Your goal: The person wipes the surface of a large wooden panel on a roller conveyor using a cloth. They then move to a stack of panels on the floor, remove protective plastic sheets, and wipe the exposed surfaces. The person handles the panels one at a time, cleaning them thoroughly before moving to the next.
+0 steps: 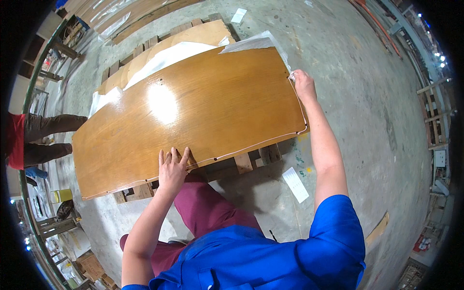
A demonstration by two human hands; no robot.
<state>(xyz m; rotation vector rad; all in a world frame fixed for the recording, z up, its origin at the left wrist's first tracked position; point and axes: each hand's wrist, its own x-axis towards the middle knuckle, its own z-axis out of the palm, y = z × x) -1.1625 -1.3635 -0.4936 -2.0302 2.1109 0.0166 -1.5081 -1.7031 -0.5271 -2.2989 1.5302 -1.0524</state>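
A large, glossy brown wooden panel with a curved far edge lies in front of me. A thin white strand runs along its near edge, rounds the right corner and goes up the right side; small dark spots mark the edge. My left hand rests on the near edge, fingers spread flat on the wood. At the far right edge my right hand is closed on a small crumpled white piece. Whether that piece is part of the strand cannot be made out.
Under the panel is a wooden pallet. White sheeting and another panel lie behind it. A person in dark trousers stands at the left end. Paper sheets lie on the concrete floor. Racks line the sides.
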